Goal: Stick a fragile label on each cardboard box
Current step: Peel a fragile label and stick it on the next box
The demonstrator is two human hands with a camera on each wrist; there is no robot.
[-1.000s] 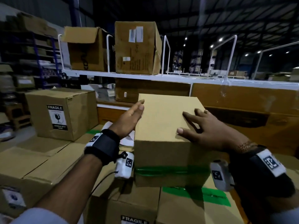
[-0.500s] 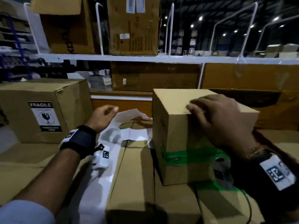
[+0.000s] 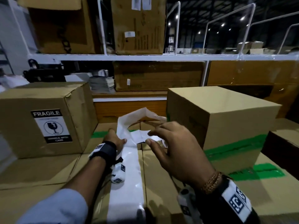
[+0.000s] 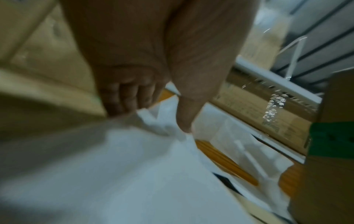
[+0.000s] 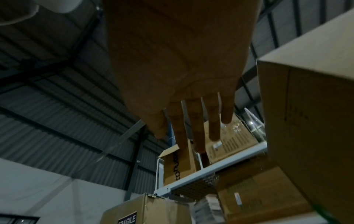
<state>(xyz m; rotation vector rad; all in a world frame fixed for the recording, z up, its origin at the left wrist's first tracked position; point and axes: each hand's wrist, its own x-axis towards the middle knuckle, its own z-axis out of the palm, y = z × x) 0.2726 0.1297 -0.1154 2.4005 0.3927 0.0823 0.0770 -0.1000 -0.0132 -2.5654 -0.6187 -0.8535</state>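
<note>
A long white label strip (image 3: 129, 167) lies across flat cartons between two boxes, its far end curling up. My left hand (image 3: 119, 141) pinches its left edge; in the left wrist view the curled fingers (image 4: 130, 103) and thumb hold the strip (image 4: 134, 174). My right hand (image 3: 150, 137) hovers over the strip's crumpled middle with fingers spread; in the right wrist view that right hand (image 5: 191, 128) holds nothing. A plain cardboard box (image 3: 218, 113) with green tape stands to the right. The left box (image 3: 77, 110) carries a fragile label (image 3: 51, 126).
Flat cartons (image 3: 40, 172) form the work surface under my arms. Behind runs a white shelf rail (image 3: 145, 57) with big cartons (image 3: 139, 25) on top and more below. A dark box corner (image 3: 281, 146) juts in at the right edge.
My right hand has left the top of the plain box and moved left over the strip. My left hand has dropped onto the strip's edge and taken hold of it.
</note>
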